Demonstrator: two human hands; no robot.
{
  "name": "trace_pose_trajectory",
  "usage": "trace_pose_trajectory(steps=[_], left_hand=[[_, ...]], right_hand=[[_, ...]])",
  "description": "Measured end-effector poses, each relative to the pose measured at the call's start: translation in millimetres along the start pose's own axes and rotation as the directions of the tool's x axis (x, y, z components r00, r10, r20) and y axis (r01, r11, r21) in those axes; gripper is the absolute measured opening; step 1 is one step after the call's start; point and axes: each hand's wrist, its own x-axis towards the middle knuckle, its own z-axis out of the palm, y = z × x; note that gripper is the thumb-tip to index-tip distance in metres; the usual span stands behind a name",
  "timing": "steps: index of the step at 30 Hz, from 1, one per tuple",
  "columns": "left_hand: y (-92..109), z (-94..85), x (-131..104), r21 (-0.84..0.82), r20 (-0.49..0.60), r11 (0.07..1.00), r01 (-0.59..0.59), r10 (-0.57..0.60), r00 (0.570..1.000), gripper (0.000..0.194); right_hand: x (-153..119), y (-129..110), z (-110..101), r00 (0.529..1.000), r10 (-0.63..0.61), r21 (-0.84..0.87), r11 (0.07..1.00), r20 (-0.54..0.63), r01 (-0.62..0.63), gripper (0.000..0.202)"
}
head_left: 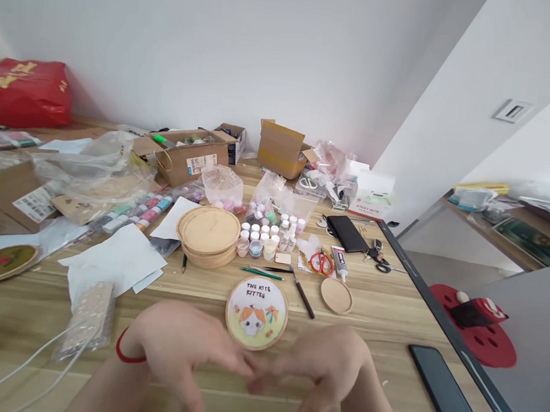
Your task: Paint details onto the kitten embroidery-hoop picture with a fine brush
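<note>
A round wood-rimmed picture (pixel 256 313) lies on the table, with dark lettering reading roughly "THE KITE KITTEN" above an orange-and-white cat on a yellow ground. Just below its left side is my left hand (pixel 182 349), a red cord round the wrist, fingers stretched out and thumb apart. My right hand (pixel 323 367) is to the lower right of the picture, its thumb also apart from the fingers. The fingertips of both hands come together beneath the picture's lower rim and are blurred there; whether they touch is unclear. Nothing shows in either hand.
Beyond the picture are stacked round wooden trays (pixel 209 230), several small white-capped jars (pixel 264 233), pencils (pixel 262 273), a craft knife (pixel 303 295) and a small round tray (pixel 336 295). Red-handled pliers (pixel 322 263) and a glue tube (pixel 339 263) lie right; a phone (pixel 447 390) is near the edge.
</note>
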Motion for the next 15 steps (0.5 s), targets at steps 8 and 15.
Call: trace_pose_trajectory(steps=[8, 15], left_hand=[[-51, -2.7, 5, 0.178, -0.74, 0.798, 0.575, -0.277, 0.613, 0.091], [-30, -7.6, -9, 0.318, -0.291, 0.905, 0.281, -0.189, 0.938, 0.099]], right_hand=[[19, 41, 1, 0.61, 0.459, 0.023, 0.811, -0.646, -0.585, 0.093], [8, 6, -7, 0.973, 0.227, 0.037, 0.973, -0.035, -0.226, 0.093]])
